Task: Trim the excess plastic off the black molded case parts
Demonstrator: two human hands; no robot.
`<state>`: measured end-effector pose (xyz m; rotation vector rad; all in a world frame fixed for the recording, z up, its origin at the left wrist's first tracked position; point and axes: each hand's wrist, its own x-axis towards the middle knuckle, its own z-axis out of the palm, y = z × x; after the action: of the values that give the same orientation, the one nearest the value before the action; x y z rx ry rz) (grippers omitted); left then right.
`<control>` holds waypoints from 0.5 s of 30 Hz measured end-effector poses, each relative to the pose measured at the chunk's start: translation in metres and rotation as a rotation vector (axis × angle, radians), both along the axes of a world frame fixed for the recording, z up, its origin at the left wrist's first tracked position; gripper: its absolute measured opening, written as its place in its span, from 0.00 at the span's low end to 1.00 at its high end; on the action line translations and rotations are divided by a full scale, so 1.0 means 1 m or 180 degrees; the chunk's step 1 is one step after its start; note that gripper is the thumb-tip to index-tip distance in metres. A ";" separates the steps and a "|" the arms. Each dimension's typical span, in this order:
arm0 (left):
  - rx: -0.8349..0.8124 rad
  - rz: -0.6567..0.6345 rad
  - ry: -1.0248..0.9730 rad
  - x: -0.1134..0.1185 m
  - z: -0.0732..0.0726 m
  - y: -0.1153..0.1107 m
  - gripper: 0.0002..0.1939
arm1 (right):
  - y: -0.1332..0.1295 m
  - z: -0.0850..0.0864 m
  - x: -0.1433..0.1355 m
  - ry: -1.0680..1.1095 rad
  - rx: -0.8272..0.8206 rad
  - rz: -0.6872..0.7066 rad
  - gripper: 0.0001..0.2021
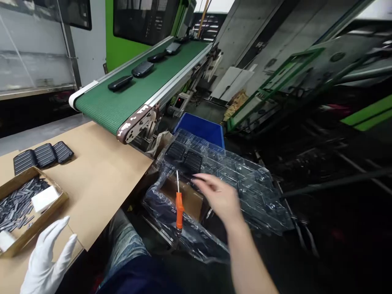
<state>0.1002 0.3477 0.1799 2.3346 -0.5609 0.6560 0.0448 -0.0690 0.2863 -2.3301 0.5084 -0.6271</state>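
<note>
My left hand, in a white glove, is open with thumb and fingers apart, beside a cardboard box of small black strips. My bare right hand reaches over a clear plastic tray. Its thumb and fingertips close on the edge of a dark plastic part, partly blurred and hidden. Ribbed black plastic parts lie in the tray's pockets close by. An orange-handled screwdriver stands upright just left of this hand, its tip upward.
A green conveyor belt carries several black parts above the cardboard-covered table. Three ribbed parts lie on the table. Clear plastic film drapes around a carton below the tray. Behind stands a blue bin.
</note>
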 end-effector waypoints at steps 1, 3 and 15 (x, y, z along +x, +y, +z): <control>-0.0086 0.0073 0.0197 0.003 -0.008 0.003 0.24 | -0.030 0.002 -0.010 0.0055 -0.0270 -0.0611 0.23; -0.0257 0.0190 0.0574 0.005 -0.023 0.007 0.25 | -0.080 -0.001 -0.027 0.0543 -0.0741 -0.1331 0.26; -0.0776 0.0594 0.1180 0.002 -0.106 0.078 0.25 | -0.125 -0.002 -0.001 0.2087 -0.1049 -0.0740 0.20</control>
<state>0.1024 0.4253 0.0734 2.2153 -0.0902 0.3355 0.0439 -0.1943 0.2844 -2.8034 1.0466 -0.0182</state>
